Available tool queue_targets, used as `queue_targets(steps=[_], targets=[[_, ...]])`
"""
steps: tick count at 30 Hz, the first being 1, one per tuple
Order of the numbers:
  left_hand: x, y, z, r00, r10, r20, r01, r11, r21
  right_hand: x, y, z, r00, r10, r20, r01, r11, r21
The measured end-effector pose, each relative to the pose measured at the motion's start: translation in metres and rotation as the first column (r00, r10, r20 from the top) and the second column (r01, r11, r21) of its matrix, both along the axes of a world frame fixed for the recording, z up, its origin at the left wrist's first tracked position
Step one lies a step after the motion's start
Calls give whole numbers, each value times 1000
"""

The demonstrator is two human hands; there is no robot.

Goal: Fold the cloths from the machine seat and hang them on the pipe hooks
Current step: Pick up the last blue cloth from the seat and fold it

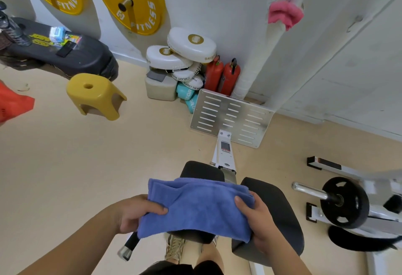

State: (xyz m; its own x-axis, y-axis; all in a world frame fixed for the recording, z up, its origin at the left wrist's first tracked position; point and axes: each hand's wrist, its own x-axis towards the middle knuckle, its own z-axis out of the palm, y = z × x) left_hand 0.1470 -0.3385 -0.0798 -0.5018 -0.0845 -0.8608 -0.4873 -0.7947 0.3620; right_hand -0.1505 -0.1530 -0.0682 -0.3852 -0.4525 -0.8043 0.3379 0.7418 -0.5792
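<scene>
Holding a folded blue cloth above the black machine seat, left hand pinching its left edge, right hand gripping its right edge, pink cloth hanging on the white pipe ahead.

the blue cloth hides the fingers of your left hand and right hand, thumbs aside. the pink cloth covers whatever it hangs on. an orange thing at the left edge is blurred and cut off.
</scene>
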Motion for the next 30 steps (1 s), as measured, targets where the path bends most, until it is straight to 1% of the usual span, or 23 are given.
queue_targets(steps=[1, 2, 3, 4, 6, 7, 9, 11, 12, 14, 15, 16, 18, 20, 21, 23, 25, 26, 28, 29, 30], targets=[[1, 3, -1, 997, -72, 39, 72, 997, -3, 0, 0, -1, 1000, -16, 5, 16, 1000, 10], [1, 7, -2, 993, -99, 61, 100, 995, -7, 1, 2, -3, 999, 15, -39, -13, 999, 50], [-1, 12, -3, 994, -72, 84, 74, 997, -20, 4, 5, -8, 995, 49, -87, -41, 994, 102], [-4, 17, -5, 993, -14, 113, 21, 998, -62, 6, 8, -13, 990, 71, -118, -53, 988, 145], [-14, 21, -6, 976, 162, 142, -137, 975, -174, 11, 5, -19, 988, 63, -142, -39, 985, 168], [-18, 22, -6, 958, 259, 120, -228, 947, -225, 13, 2, -22, 985, 63, -163, -35, 985, 172], [-24, 19, -2, 917, 394, 61, -355, 877, -324, 14, -8, -20, 969, 131, -207, -84, 972, 220], [-27, 14, 2, 880, 467, 90, -395, 822, -411, 15, -15, -18, 956, 163, -243, -102, 964, 247], [-27, 11, 5, 866, 475, 154, -366, 813, -452, 16, -18, -18, 961, 140, -240, -81, 967, 243], [-28, 5, 9, 845, 431, 318, -245, 839, -486, 16, -19, -20, 975, 106, -193, -55, 966, 253], [-28, 3, 10, 840, 408, 359, -205, 850, -486, 16, -19, -20, 987, 81, -141, -41, 963, 267], [-29, 2, 14, 838, 401, 369, -183, 844, -503, 17, -19, -20, 995, 50, -88, -24, 961, 274], [-32, 3, 21, 857, 398, 327, -121, 772, -625, 20, -22, -17, 997, 23, -69, -5, 969, 247], [-38, 4, 30, 892, 351, 284, -20, 659, -752, 24, -27, -14, 994, 4, -108, 17, 981, 193], [-43, 7, 35, 905, 321, 279, 25, 616, -788, 26, -30, -11, 992, 0, -128, 23, 984, 179], [-55, 14, 42, 924, 278, 264, 59, 576, -815, 29, -32, -14, 991, 1, -134, 21, 985, 169], [-72, 24, 46, 944, 217, 248, 93, 547, -832, 31, -31, -15, 996, -26, -90, 40, 987, 153], [-82, 29, 47, 954, 166, 249, 132, 513, -848, 32, -29, -15, 997, -37, -62, 45, 990, 131], [-103, 44, 46, 963, 50, 264, 221, 412, -884, 33, -25, -11, 998, -64, -7, 65, 995, 70], [-115, 54, 44, 964, -4, 266, 248, 374, -894, 32, -22, -10, 997, -78, -3, 78, 996, 48], [-126, 64, 40, 962, -56, 267, 269, 360, -894, 30, -19, -9, 996, -90, -9, 90, 995, 43]])
